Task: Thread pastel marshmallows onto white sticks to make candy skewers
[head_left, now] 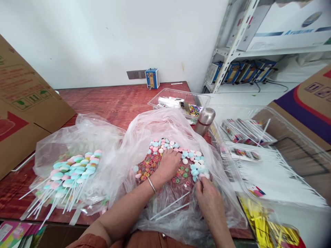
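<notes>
A clear plastic bag (144, 124) lies spread open, holding pastel marshmallow-like discs (198, 155) and small fruit-coloured rings (147, 168). Over the middle of these pieces, my left hand (169, 165) reaches down with curled fingers; their tips are partly hidden, and what they hold cannot be made out. At the right side of the pile, my right hand (210, 198) has its thumb and fingers closed around pink-white discs, beside a cluster of blue ones. Loose white sticks (170, 210) lie on the plastic between my forearms.
Finished-looking stacks of pastel discs on sticks (74, 168) rest on plastic at left. A steel flask (205, 121) stands behind the bag, near a clear tray (165, 92). Right is a large bin of white sticks (274, 175). Cardboard boxes (28, 100) flank the table (103, 100).
</notes>
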`<state>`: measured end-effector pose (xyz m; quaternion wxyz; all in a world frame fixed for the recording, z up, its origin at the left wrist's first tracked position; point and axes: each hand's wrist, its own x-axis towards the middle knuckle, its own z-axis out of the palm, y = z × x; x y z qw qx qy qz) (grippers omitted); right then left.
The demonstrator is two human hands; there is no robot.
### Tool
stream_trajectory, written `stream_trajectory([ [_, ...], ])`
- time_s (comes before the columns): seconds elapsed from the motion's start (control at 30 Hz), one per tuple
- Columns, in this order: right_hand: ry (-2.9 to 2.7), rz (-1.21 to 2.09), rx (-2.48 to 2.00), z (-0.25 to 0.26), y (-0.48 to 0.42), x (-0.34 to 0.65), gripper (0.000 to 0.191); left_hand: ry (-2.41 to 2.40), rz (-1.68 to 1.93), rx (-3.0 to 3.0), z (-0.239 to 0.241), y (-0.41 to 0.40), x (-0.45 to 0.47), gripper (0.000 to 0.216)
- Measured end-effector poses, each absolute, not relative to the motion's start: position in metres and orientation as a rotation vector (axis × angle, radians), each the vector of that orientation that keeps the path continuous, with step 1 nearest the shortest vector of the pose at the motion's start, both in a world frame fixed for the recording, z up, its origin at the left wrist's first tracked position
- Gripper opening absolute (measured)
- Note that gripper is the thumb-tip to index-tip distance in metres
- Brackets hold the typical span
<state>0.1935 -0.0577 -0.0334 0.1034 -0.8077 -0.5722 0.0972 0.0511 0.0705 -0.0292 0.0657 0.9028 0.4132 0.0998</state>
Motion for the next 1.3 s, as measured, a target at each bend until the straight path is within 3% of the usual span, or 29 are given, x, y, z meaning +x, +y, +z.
stream_trajectory([
  [0.13,-1.702,0.289,-2.347,-0.040,-0.060,0.197,0.024,1.176,0.529,2.517,-0.023,0.054,0.040,0.018],
  [0.27,-1.693,0.276,-2.288,-0.044,-0.063,0.198,0.025,1.137,0.822,1.721,-0.015,0.045,0.015,0.016],
  [0.43,-1.709,0.261,-2.128,-0.035,-0.063,0.183,0.029,0.938,0.881,0.800,-0.018,0.043,-0.023,0.025],
  [0.63,-1.770,0.348,-1.940,-0.021,-0.059,0.159,0.032,0.956,0.941,0.488,-0.021,0.042,-0.037,0.022],
  [0.8,-1.798,0.372,-1.999,-0.023,-0.059,0.159,0.033,1.038,1.056,0.553,-0.025,0.048,-0.044,0.022],
  [0.93,-1.816,0.424,-2.044,-0.028,-0.058,0.160,0.032,1.229,1.138,0.767,-0.027,0.053,-0.048,0.034],
  [1.13,-1.843,0.475,-2.069,-0.031,-0.057,0.158,0.032,1.120,0.916,1.425,-0.020,0.053,-0.054,0.066],
  [1.3,-1.842,0.479,-2.083,-0.029,-0.056,0.157,0.029,1.419,0.692,2.019,-0.021,0.055,-0.048,0.032],
])
